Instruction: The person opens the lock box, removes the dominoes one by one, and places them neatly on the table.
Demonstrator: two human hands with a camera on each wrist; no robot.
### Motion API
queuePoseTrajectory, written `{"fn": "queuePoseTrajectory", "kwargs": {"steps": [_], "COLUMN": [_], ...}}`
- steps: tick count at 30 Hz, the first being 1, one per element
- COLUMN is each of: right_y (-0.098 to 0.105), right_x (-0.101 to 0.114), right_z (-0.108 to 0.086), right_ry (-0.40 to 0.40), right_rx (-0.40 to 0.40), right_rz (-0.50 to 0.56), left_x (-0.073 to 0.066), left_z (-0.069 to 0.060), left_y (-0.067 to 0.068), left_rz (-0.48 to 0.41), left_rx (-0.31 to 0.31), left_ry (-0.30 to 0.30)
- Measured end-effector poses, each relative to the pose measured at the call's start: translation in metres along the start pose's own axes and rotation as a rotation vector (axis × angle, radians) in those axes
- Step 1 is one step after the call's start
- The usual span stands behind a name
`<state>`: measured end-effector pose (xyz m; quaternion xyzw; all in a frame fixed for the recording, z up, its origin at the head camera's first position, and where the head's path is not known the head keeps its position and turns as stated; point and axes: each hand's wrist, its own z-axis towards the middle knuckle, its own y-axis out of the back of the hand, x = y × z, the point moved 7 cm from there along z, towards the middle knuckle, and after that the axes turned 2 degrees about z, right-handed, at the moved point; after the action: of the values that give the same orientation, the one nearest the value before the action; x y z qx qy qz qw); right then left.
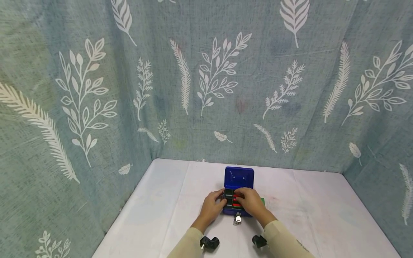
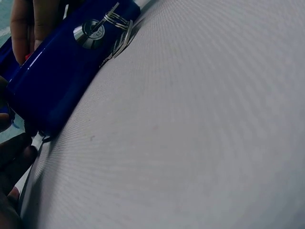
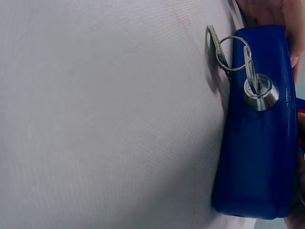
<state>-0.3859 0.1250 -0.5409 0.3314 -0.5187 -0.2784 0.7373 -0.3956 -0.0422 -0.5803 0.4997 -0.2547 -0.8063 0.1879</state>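
A small blue cash box (image 1: 238,213) stands on the table with its lid (image 1: 239,177) raised. Inside is a black compartment tray (image 1: 228,193), with red objects (image 1: 237,205) on its right side, too small to identify. My left hand (image 1: 211,208) grips the box's left side, thumb at the rim. Over the right compartments my right hand (image 1: 253,202) reaches in, its thumb and fingertips bent around a red object, partly hidden. A key sits in the front lock (image 3: 261,93), and a ring (image 3: 233,53) joins it to a second key.
A white cloth (image 1: 180,200) covers the table. Just right of the box a green thing (image 1: 262,201) shows behind the right hand. Leaf-patterned curtains (image 1: 209,136) rise behind and at both sides. Black wrist devices (image 1: 209,243) hang below the sleeves.
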Motion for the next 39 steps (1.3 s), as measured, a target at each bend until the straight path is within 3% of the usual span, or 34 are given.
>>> {"fn": "queuePoseTrajectory", "kwargs": {"steps": [9,18,32,39], "right_y": [0.001,0.011,0.021,0.024], "right_x": [-0.003,-0.002,-0.012,-0.018], "right_z": [0.0,-0.004,-0.004,-0.008], "right_ry": [0.001,0.016,-0.074,-0.088], "right_rx": [-0.006,-0.09,-0.122,-0.138], "right_rz": [0.02,0.07,0.207,0.209], "left_x": [0.001,0.003,0.001,0.001], "left_z": [0.0,0.0,0.002,0.001], "left_y": [-0.001,-0.002,0.0,-0.001], "left_rz": [0.008,0.009,-0.022,-0.012], "left_rx": [-0.002,0.018,-0.005,-0.008], "left_ry": [0.003,0.047,0.014,0.023]}}
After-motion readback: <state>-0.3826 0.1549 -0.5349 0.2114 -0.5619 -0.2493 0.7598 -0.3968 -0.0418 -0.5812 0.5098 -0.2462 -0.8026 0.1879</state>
